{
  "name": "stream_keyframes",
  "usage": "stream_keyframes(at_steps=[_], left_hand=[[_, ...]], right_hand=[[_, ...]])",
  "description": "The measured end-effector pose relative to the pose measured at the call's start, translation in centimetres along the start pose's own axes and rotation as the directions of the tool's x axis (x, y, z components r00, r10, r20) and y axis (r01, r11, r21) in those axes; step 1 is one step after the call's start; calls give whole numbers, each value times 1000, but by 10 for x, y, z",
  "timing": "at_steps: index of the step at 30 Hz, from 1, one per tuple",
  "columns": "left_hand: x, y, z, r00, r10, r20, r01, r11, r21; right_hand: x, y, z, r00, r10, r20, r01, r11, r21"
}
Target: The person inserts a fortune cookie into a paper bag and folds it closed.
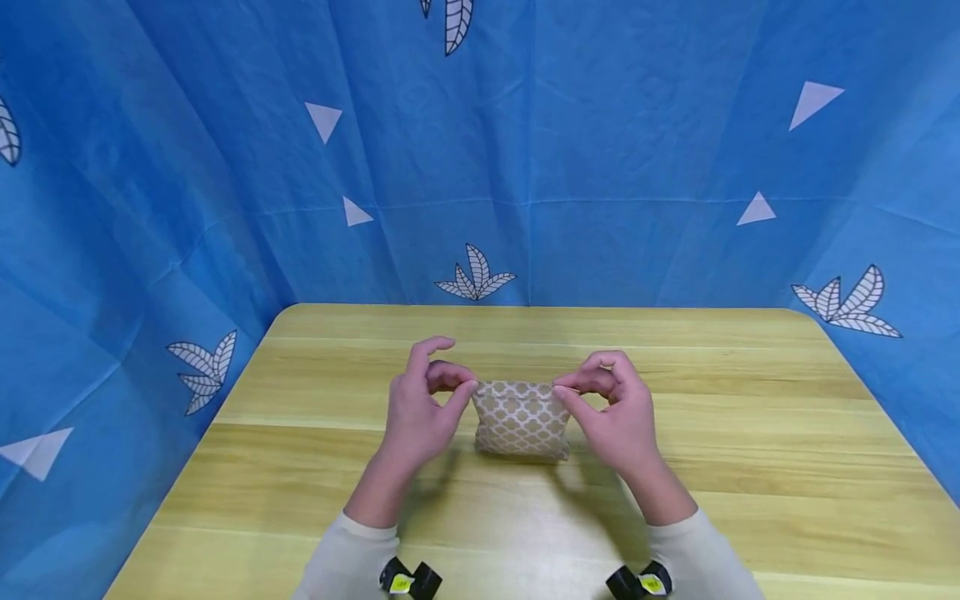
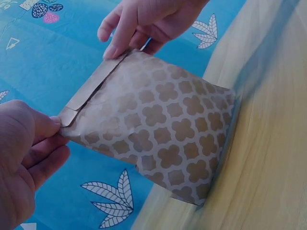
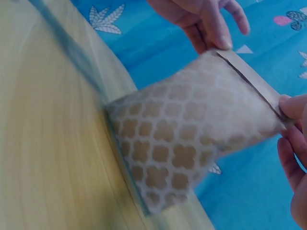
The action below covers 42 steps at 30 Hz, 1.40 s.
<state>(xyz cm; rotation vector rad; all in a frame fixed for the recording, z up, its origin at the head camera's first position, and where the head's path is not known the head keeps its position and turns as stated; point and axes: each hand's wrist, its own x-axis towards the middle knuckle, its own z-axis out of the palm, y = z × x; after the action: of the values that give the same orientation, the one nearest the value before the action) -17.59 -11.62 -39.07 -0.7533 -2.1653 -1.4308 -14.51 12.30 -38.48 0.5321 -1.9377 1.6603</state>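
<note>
A small brown paper bag [image 1: 522, 421] with a white quatrefoil pattern is held upright at the middle of the table, its top edge folded over into a narrow flap. My left hand [image 1: 423, 404] pinches the top left corner between thumb and index finger. At the opposite top corner, the thumb and fingers of my right hand [image 1: 611, 408] pinch the fold. In the left wrist view the bag [image 2: 158, 120] looks puffed out, with its lower edge close over the wood. Whatever is inside the bag is hidden.
The light wooden table [image 1: 300, 483] has rounded far corners. Behind it and along its sides hangs a blue curtain [image 1: 600, 150] printed with leaves and triangles. Black wrist cameras [image 1: 411, 578] sit on both sleeves near the front.
</note>
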Motion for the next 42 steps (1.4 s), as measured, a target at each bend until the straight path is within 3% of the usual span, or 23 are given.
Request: stream_keyframes(at_steps=[5,10,14,17,20,24,27,30,34,37,42], left_hand=[[0,-2,-1,999,-26,-20,26,1000,-1],[4,-5,3,997,-69,-42,68,997,-34],[7,-10,9,988,-140,-73,133,987,-90],[8,-16,15,967,-236,-93,222,964,-145],[7,-25,22,935,-337,-110,312,929,-201],[2,-37,34,903,-416,-109,389,898,-205],[-3,-42,40,896,-438,-70,426,894,-142],[-7,-42,42,905,-424,19,425,904,-46],[-12,-38,44,916,-366,167,345,928,141],[-16,-35,45,904,-338,261,276,929,245],[-19,-38,48,865,-348,361,255,925,282]], right_hand=[[-1,7,-10,998,30,-52,-30,1000,-5],[-2,28,-12,996,46,-76,-46,999,10],[-3,42,-10,989,136,-57,-134,990,31],[-7,46,-8,968,253,0,-253,968,-4],[-12,49,-5,930,362,67,-356,931,-78],[-16,53,-1,893,438,108,-420,895,-152],[-18,57,1,879,467,92,-445,875,-192],[-18,60,2,863,502,53,-479,847,-230],[-19,68,1,844,536,3,-514,812,-276],[-18,75,2,837,546,-19,-527,797,-295],[-18,82,3,825,565,-26,-545,781,-305]])
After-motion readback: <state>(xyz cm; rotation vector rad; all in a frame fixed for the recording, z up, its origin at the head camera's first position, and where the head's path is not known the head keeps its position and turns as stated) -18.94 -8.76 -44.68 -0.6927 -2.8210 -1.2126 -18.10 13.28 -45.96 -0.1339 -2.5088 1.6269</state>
